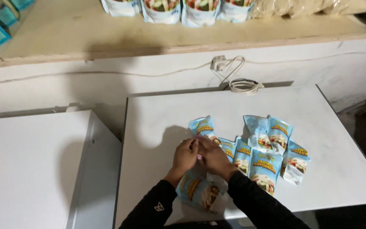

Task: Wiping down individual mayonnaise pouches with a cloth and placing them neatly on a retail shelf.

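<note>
Both hands meet near the middle of a white table [157, 127], fingertips pressed together over something small and pink [199, 157] that peeks out between them; what it is cannot be told. The left hand [185, 156] is curled, fingers bent inward toward the right hand [214, 159], which lies at its 3 o'clock and touches it; both look pinched on that small thing, though the grip itself is hidden. Just under the wrists, at 6 o'clock from the hands, lies a blue pouch [200, 191], flat on the table near its front edge, its long axis running roughly from 10 to 4 o'clock, the printed face up; which end is its top cannot be told, since the sleeves [250, 199] cover part of it. A second pouch [204, 127] lies at 12 o'clock from the hands, partly tucked under the right fingers, its long axis from 11 to 5 o'clock. At 3 o'clock a heap of pouches [267, 152] overlaps loosely, most standing tall from 12 to 6 o'clock, well within reach but apart from the hands. At the table's far edge, 12 o'clock, a coiled white cable [244, 85] hangs from a wall socket [218, 63]. Above it a shelf [85, 29] bears a row of bags [178, 9]. A second white top [26, 161] stands at 9 o'clock.
</note>
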